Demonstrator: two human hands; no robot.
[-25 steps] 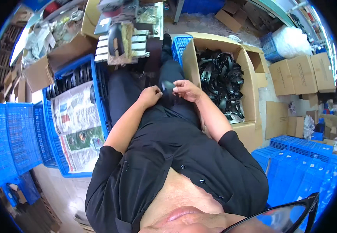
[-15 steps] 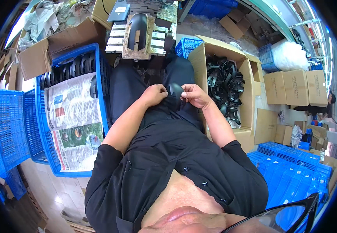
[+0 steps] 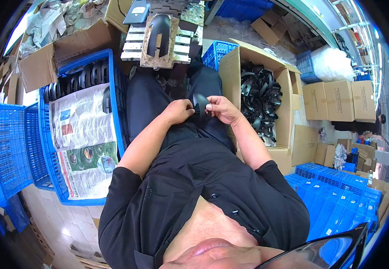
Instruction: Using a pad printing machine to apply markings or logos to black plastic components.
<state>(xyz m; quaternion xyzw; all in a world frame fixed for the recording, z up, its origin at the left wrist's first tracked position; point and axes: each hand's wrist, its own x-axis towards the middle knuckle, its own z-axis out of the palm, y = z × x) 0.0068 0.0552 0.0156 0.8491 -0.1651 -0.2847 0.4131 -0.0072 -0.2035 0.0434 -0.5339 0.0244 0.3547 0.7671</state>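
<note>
At the far left, a blue crate (image 3: 111,67) holds a row of black pieces (image 3: 86,77) and sheets of newspaper (image 3: 84,143), and to its right a slatted stand (image 3: 134,42) carries a fixture with a long black shell (image 3: 160,31). Over the lap, the left hand (image 3: 179,110) curls at the near side of a curved black part (image 3: 199,103), though whether it grips cannot be told, while the right hand (image 3: 222,109) pinches the part's right edge between thumb and fingers. Farther right stands an open cardboard box (image 3: 230,69) filled with jumbled black parts (image 3: 259,96).
</note>
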